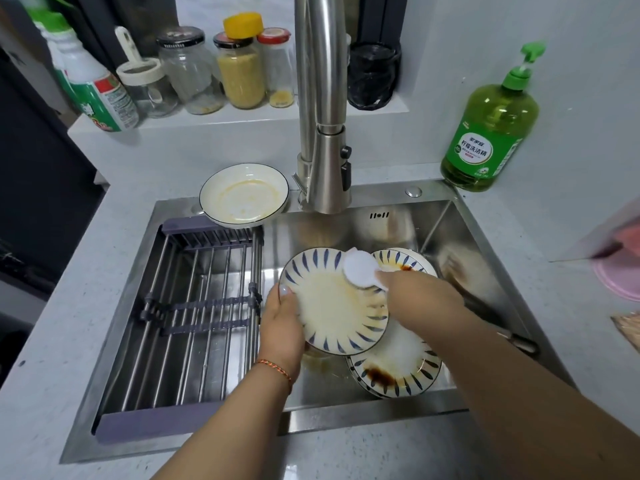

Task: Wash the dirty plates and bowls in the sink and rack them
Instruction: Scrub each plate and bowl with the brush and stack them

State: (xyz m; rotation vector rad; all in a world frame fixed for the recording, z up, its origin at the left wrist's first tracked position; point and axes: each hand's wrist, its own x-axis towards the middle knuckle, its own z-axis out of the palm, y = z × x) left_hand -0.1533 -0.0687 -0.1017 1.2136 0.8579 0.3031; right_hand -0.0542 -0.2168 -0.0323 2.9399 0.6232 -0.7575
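The left hand is gripping the plate at its left rim, thumb curled over the top edge and the other fingers hidden beneath, holding it tilted over the sink. The right hand is pinching a white pad and pressing it on the plate's upper right. The plate is likely stiff, breakable ceramic and greasy, so probably slippery; gripping the rim with fingers underneath looks safest. Two stained plates are lying below, and the rack is sitting at the sink's left.
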